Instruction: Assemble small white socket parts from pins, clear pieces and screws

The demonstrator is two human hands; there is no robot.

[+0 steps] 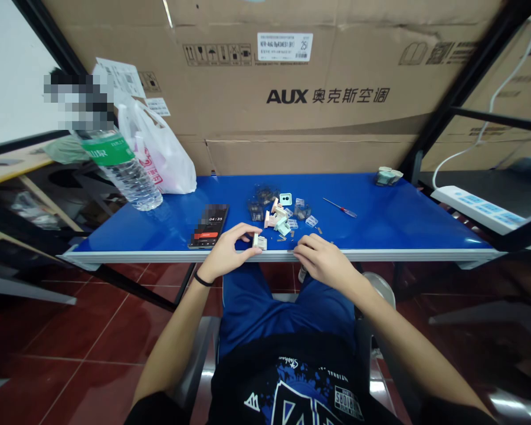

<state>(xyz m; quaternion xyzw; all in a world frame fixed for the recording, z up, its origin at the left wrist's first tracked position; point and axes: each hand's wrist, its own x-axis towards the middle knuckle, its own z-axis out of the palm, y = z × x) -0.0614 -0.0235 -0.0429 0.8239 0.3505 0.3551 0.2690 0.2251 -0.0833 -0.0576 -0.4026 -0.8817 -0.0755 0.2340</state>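
Our left hand (228, 251) pinches a small white plastic part (259, 241) at the near edge of the blue table (380, 221), fingers curled round it. Our right hand (321, 260) rests just beside it on the edge, fingers drawn together; whether it holds anything, we cannot tell. Behind lies a heap of small plastic pieces (279, 215), a phone (209, 225) to the left, a screwdriver (340, 207) to the right, a water bottle (123, 168) far left.

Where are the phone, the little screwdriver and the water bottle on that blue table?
phone (209, 226), head view, middle of its dark screen.
screwdriver (340, 207), head view, middle of its thin shaft.
water bottle (124, 171), head view, clear body below the green label.
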